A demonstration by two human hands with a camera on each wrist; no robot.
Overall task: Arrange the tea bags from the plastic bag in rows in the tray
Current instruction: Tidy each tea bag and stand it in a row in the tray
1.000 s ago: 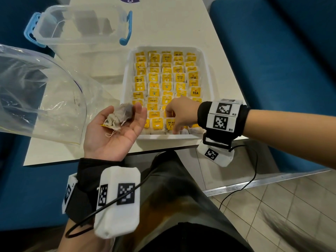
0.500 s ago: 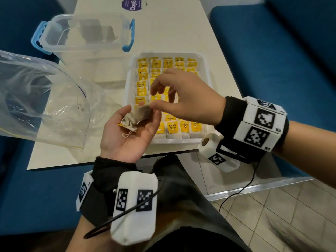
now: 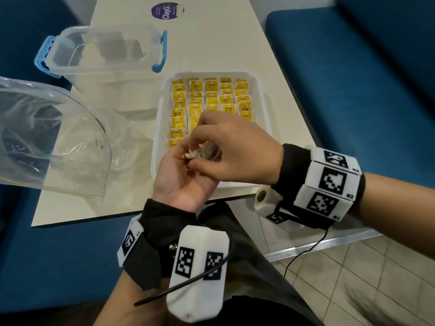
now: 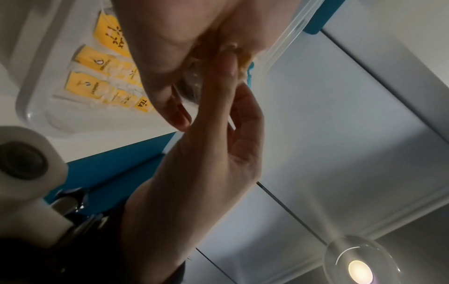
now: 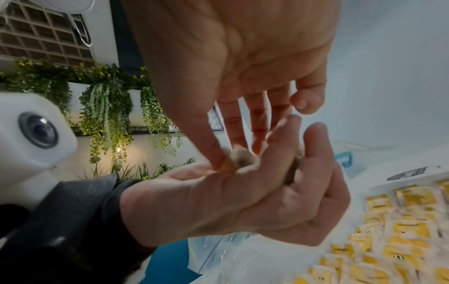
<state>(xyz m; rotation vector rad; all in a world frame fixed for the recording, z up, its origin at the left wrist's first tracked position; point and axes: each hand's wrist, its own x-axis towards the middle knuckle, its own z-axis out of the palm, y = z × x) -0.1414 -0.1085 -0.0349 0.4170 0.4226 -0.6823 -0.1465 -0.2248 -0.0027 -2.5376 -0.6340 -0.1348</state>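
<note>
Fingertips of the right hand (image 3: 237, 154) pinch a crumpled tea bag (image 3: 208, 150) by its yellow tag in the left hand (image 3: 179, 184), which lies palm up, loosely cupped. A snagged string could pull the bag loose over the near rim of the tray (image 3: 264, 107), dropping it on the tabletop (image 3: 211, 43) or upsetting the packed rows.

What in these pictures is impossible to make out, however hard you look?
1. Head view: the right hand covers most of the tea bag on the left hand; whether there is one bag or several is unclear.
2. Head view: both hands hide the near rows of the tray.
3. Right wrist view: blur smears the tea bag's yellow tag, so its print is unreadable.
4. Head view: the small print on the purple sticker is too tiny.
</note>
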